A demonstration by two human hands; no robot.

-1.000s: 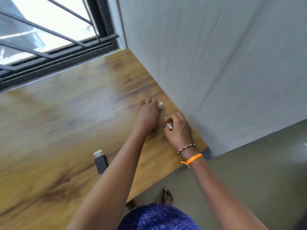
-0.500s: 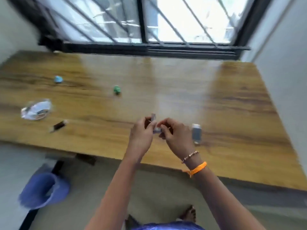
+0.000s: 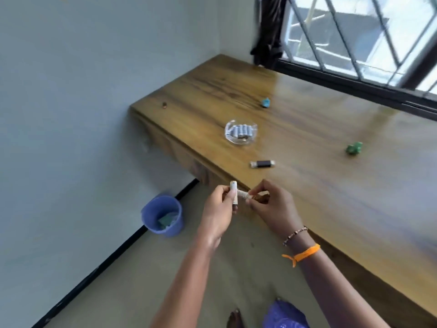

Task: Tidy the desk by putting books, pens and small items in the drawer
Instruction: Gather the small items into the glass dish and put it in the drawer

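Low centre of frame, left hand [image 3: 218, 210] and right hand [image 3: 272, 207] each pinched what looked like batteries [image 3: 238, 194], worktop [image 3: 331, 185] edge just beyond.

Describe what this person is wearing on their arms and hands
Both forearms are bare, with no sleeves in view. The right wrist carries a thin beaded bracelet of dark and pale beads, and below it an orange thread band tied with a loose tail. The left hand and wrist show no jewellery.

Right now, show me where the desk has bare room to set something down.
Widest bare patch: near edge of the desk, right of the black stick, below the green toy. Also the far left corner. Crowded around the glass dish.
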